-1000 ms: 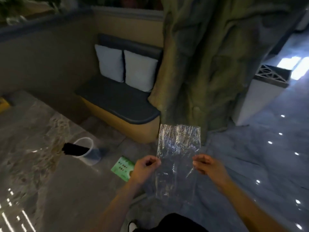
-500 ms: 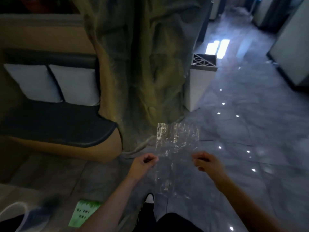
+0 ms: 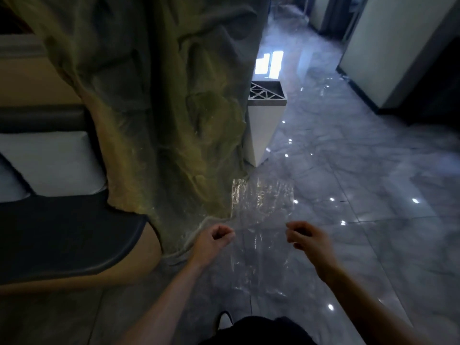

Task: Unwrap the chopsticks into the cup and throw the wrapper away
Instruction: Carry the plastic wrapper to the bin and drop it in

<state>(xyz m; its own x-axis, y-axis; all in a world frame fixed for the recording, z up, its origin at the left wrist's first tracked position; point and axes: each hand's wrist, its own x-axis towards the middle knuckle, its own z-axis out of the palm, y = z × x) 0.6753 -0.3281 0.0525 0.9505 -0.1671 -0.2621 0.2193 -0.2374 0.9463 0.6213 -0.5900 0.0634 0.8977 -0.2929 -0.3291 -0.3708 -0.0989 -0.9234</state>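
A clear, crinkled plastic wrapper (image 3: 262, 207) is stretched flat in the air in front of me. My left hand (image 3: 214, 239) pinches its left edge and my right hand (image 3: 307, 239) pinches its right edge, both at about mid-height of the sheet. The wrapper looks empty; no chopsticks show in it. A white bin (image 3: 263, 125) with a grey lattice top stands on the floor further ahead, beyond the wrapper. The cup is out of view.
A large green sculpted pillar (image 3: 161, 95) rises ahead on the left. A dark cushioned bench (image 3: 62, 232) with white pillows (image 3: 54, 163) runs along the left. Glossy grey floor tiles (image 3: 373, 195) stretch right; a white wall panel (image 3: 398, 46) stands far right.
My view has swung right, away from the table with the cup and green packet, both now out of sight. The bin has come nearer the centre. Both hands keep holding the wrapper.
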